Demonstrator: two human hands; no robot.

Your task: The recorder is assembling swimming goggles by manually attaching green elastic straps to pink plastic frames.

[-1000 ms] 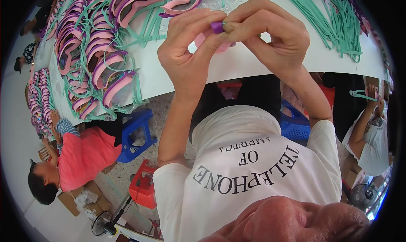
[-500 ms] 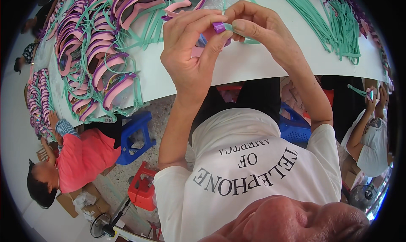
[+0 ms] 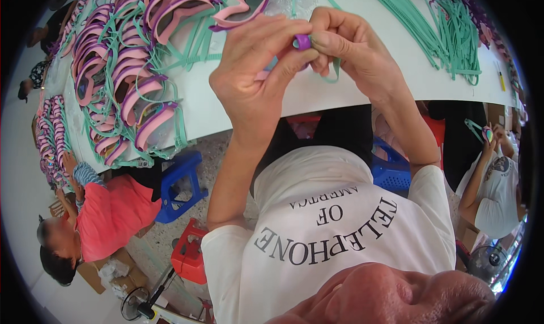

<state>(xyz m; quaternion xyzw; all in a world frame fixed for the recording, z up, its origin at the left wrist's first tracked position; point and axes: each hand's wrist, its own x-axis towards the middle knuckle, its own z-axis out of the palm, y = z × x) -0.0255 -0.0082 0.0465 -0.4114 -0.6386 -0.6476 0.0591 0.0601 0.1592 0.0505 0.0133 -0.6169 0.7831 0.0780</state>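
Note:
Above the table's near edge, my left hand (image 3: 249, 69) is closed around a pair of swim goggles, mostly hidden behind the fingers; a bit of pink frame (image 3: 262, 75) shows at the palm. Its purple side loop (image 3: 303, 41) sticks out between left thumb and forefinger. My right hand (image 3: 360, 49) pinches a mint-green strap (image 3: 336, 71) right beside that loop, and the strap hangs in a curve below the fingers. How far the strap passes through the loop is hidden. Just beyond my left hand lie other pink and purple goggles (image 3: 245, 7).
Rows of pink and purple goggles (image 3: 127, 75) with green straps cover the table's left side. Loose green straps (image 3: 456, 35) lie in bundles at the right, near a yellow pen-like tool (image 3: 501, 80). Co-workers sit left and right. Blue stools (image 3: 181, 185) and a red stool (image 3: 190, 253) stand below.
The purple loop has turned so its end shows, and it now sits closer to my right fingertips. The hanging strap has shifted. Both hands stay together in nearly the same place.

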